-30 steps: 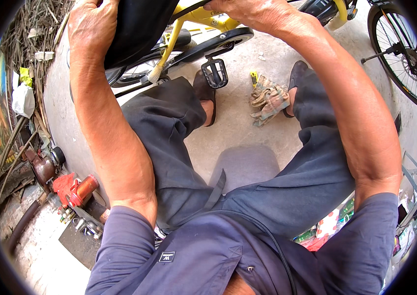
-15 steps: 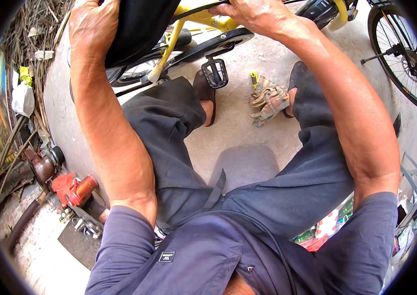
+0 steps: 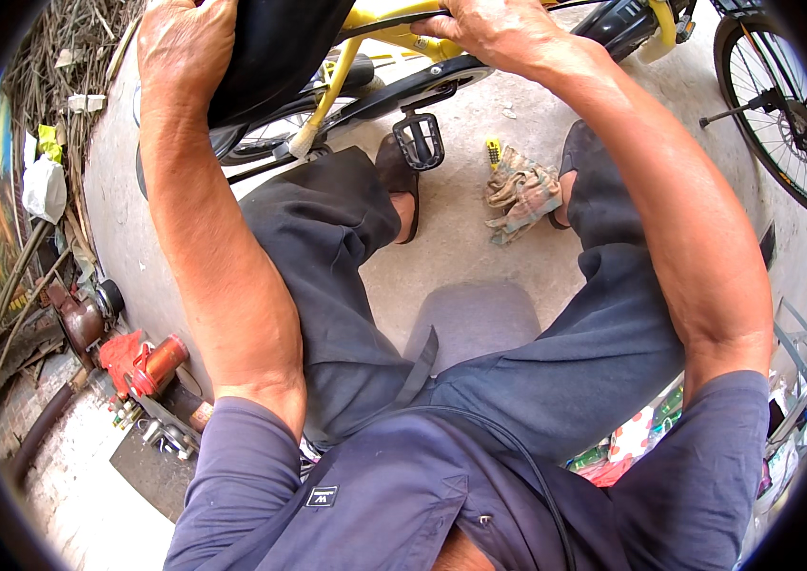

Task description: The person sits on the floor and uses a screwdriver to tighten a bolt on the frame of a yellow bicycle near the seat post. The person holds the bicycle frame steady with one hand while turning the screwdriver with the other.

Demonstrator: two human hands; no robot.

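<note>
A yellow bicycle frame [image 3: 394,30] stands in front of me at the top of the view, with a black saddle [image 3: 275,62] at its left. My left hand [image 3: 186,48] is closed beside the saddle; its fingertips run out of the picture, and what they hold is hidden. Over the frame, my right hand [image 3: 494,30] reaches left with its thumb and fingers closed around a thin black cable [image 3: 380,21]. Below the frame hang a black chain guard [image 3: 413,88] and a black pedal [image 3: 419,141], close to my left foot.
On the floor between my feet lie a crumpled cloth [image 3: 522,195] and a small yellow-black object [image 3: 493,152]. Another bicycle's wheel [image 3: 775,114] stands at the right. Tools with a red-wrapped part [image 3: 142,364] are at the lower left, below a pile of dry sticks [image 3: 56,57].
Both hands and the bicycle appear slightly lower and further right in the picture, and so does the floor around them. The hands keep their places on the bicycle.
</note>
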